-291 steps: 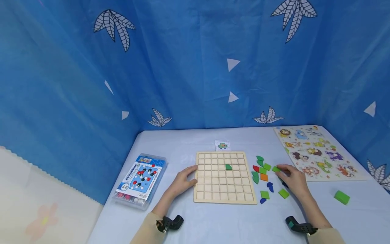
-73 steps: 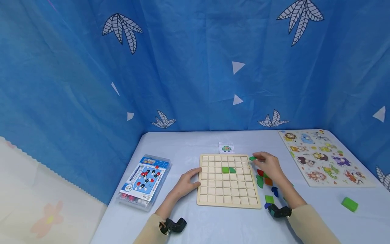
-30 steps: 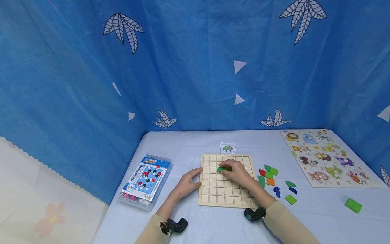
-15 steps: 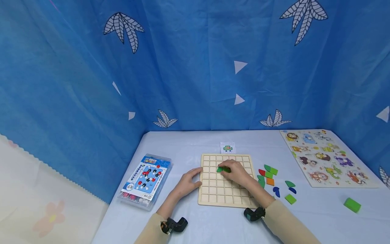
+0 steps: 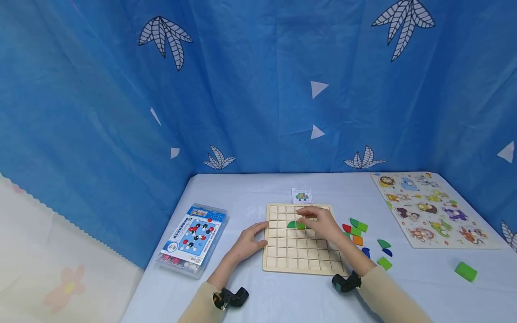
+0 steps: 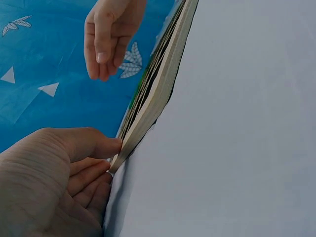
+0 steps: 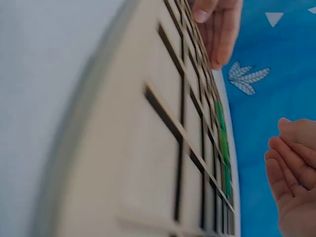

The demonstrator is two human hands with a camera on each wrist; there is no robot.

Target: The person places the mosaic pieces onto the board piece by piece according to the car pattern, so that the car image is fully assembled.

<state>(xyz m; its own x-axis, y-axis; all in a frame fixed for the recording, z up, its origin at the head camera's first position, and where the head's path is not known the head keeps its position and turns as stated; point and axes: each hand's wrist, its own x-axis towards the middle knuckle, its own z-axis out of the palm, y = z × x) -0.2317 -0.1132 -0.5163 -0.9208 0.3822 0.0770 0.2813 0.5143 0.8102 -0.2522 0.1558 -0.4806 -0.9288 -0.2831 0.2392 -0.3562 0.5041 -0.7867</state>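
Observation:
A wooden grid board (image 5: 282,265) lies on the white table. My left hand (image 5: 245,244) touches its left edge with thumb and index fingertips spread apart; the left wrist view has the thumb (image 6: 96,143) against the rim. In one row of cells sit a dark green quarter-circle piece (image 5: 291,224) and, to its right, a light green square piece (image 5: 300,225). Just above and right of them hovers my right hand (image 5: 324,225), fingers loosely bent with nothing between them. It hides the cells beneath. The right wrist view shows the same right hand (image 7: 296,173) apart from the board.
Several loose pieces lie right of the board, among them an orange square (image 5: 357,241) and a red piece (image 5: 346,228). A small pattern card (image 5: 301,195) is behind it. Left stands a molecule-kit box (image 5: 194,240); right, an animal puzzle (image 5: 434,215) and a green block (image 5: 466,272).
Earlier, my right hand picked up a dark green quarter-circle and set it left of the green square. Now the hand has let go and lifted away to the right. My left hand stays put.

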